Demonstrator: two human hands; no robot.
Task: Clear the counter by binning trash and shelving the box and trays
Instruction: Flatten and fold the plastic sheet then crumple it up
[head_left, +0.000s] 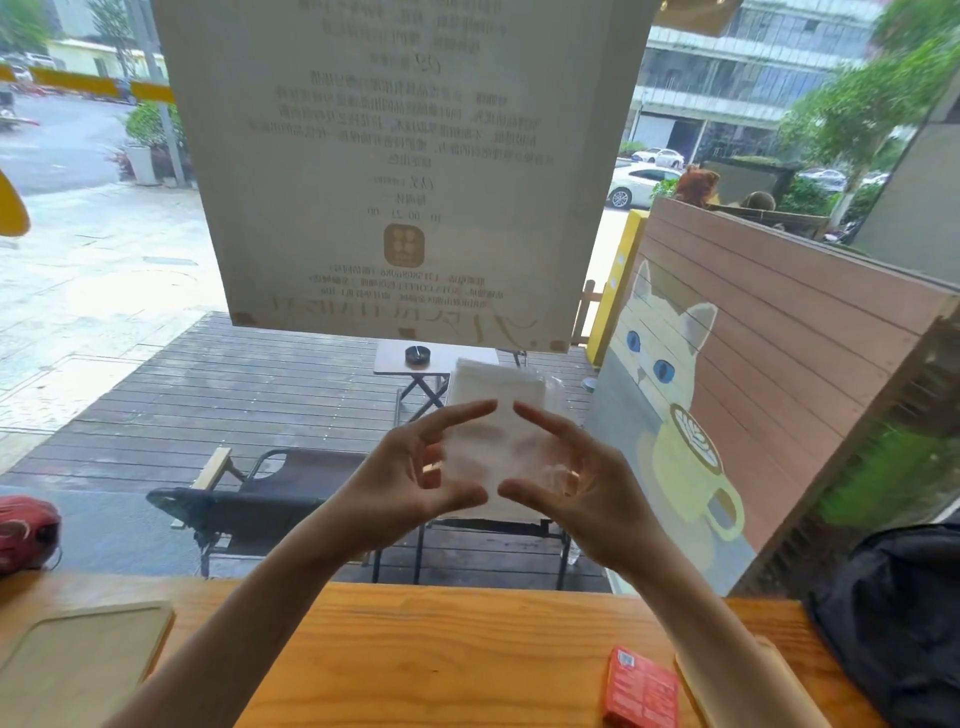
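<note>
both hands are raised at the centre of the frame above the wooden counter (467, 639), holding between them a clear plastic wrapper (498, 441) with white paper inside, its long axis running up the frame and leaning slightly away. the left hand (415, 467) and right hand (576, 473) mirror each other, fingers and thumb half curled and pinching the wrapper's side edges, so neither is nearer. it looks like trash for binning; no bin is in view. below, a red box (641, 691) lies at the lower right just beside a wooden tray (727, 691), closer to the right hand, and a second tray (78, 654) lies at the lower left. the box's print is too small to read; the window poster (400, 156) shows reversed text, unreadable here.
</note>
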